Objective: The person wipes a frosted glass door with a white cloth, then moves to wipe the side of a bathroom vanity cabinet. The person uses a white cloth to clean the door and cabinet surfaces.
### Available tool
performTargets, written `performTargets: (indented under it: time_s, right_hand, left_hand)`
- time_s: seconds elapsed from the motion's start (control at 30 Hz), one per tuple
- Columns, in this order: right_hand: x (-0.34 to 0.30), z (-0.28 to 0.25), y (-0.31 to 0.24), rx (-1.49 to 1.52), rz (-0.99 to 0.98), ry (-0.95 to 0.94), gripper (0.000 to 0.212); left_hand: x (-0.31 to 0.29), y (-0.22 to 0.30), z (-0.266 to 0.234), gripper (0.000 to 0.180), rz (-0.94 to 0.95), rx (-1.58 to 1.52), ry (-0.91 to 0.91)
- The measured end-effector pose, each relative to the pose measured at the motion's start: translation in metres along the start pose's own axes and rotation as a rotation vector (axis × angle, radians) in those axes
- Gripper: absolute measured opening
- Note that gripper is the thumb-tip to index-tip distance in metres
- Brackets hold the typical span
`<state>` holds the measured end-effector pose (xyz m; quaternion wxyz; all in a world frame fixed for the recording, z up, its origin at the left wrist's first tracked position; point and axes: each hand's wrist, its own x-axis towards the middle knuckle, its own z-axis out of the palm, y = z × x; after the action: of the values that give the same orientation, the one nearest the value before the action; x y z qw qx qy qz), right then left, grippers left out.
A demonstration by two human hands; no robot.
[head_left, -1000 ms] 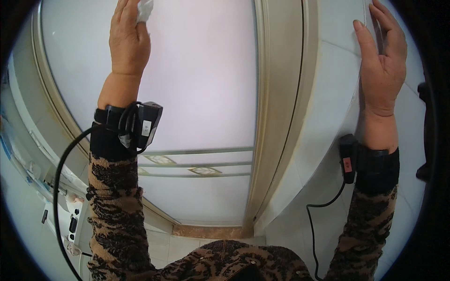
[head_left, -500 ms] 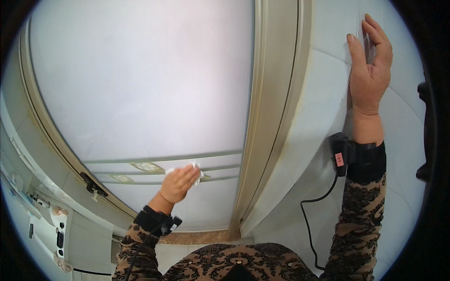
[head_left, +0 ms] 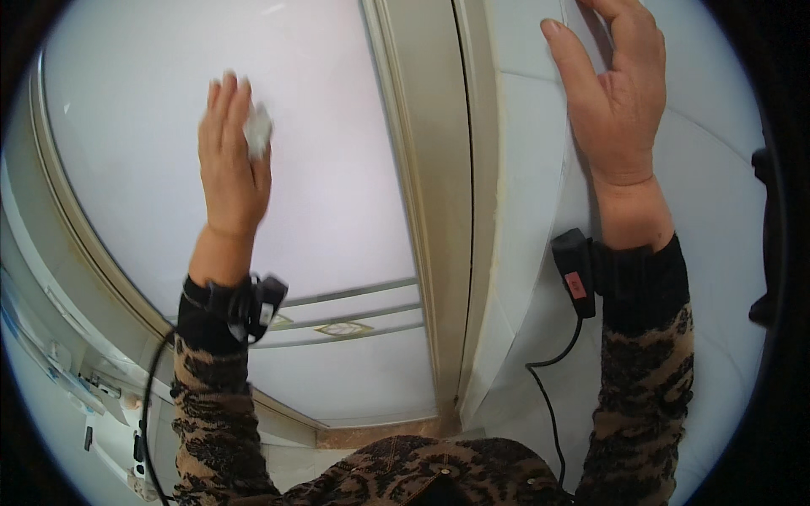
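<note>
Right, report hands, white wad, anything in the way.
Left hand holding white wad at pale panel. Right hand open, at tiled wall. No obstruction visible by wad.

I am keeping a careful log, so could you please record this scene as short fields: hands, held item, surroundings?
Left hand: holding white wad, over pale door panel
Wad material: cannot tell, blurred
Right hand: nothing visible held, at white tiled wall; contact unclear
Door frame: beige
Door decoration: leaf motif, low on panel
Wrists: black devices on both

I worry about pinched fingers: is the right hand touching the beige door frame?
Apart: the head view shows white tiles between right hand and door frame.
</note>
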<state>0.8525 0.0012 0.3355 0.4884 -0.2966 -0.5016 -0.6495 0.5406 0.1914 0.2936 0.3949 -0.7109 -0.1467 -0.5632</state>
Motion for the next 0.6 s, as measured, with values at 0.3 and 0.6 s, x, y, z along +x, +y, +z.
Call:
performTargets:
  time_s: [0.3, 0.6]
  right_hand:
    - [0.001, 0.001, 0.002, 0.027, -0.017, -0.011, 0.036]
    - [0.004, 0.002, 0.001, 0.105, 0.004, -0.086, 0.033]
  left_hand:
    - [-0.020, 0.047, 0.008, 0.046, 0.067, -0.039, -0.048]
    - [-0.230, 0.126, 0.001, 0.039, 0.120, -0.454, -0.506]
